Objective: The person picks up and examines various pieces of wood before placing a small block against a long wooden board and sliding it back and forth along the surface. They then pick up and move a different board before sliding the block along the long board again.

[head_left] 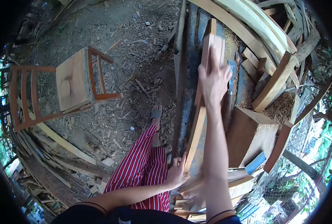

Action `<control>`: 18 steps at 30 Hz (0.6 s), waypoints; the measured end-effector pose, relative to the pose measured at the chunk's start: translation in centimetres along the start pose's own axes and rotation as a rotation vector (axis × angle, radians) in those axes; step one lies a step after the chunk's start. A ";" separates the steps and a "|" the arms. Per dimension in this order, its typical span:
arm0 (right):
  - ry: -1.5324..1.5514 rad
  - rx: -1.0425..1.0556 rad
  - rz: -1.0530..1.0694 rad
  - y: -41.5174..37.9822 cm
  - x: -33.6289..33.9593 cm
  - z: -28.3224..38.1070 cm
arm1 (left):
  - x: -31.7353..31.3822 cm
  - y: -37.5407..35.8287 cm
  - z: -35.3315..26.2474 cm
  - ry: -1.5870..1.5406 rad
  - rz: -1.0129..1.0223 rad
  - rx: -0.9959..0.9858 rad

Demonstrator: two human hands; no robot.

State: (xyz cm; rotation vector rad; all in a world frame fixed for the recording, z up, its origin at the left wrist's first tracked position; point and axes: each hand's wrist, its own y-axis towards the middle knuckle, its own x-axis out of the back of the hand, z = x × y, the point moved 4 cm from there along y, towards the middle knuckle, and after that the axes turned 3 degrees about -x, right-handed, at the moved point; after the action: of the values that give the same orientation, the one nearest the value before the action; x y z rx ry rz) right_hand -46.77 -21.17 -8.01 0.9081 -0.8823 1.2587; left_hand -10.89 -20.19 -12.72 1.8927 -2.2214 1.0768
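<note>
A long, narrow curved wooden strip (200, 112) lies along a blue workbench (186, 86), running from near my body to the far end. My left hand (178, 172) grips the strip's near end at the bench edge. My right hand (213, 80) rests fingers-together on the strip's far part, beside a chisel (229, 93) with a dark handle. I cannot tell whether the right hand grips the strip or only presses on it.
A wooden chair (70, 87) stands on the chip-littered ground at left. Planks and offcuts (274, 82) are piled on the bench's right side, with sawdust. Curved boards (57, 140) lie on the ground. My striped trouser leg and sandal (155, 112) are beside the bench.
</note>
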 end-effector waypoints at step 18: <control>-0.042 0.066 0.139 -17.0 5.1 -5.9 | 0.0 -0.4 0.7 -0.043 -0.021 -0.090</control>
State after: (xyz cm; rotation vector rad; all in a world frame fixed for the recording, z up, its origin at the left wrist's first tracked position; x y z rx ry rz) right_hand -29.05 -15.24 -6.90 0.9412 -0.9546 1.4001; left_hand -10.24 -20.59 -13.02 1.9153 -2.2268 0.9257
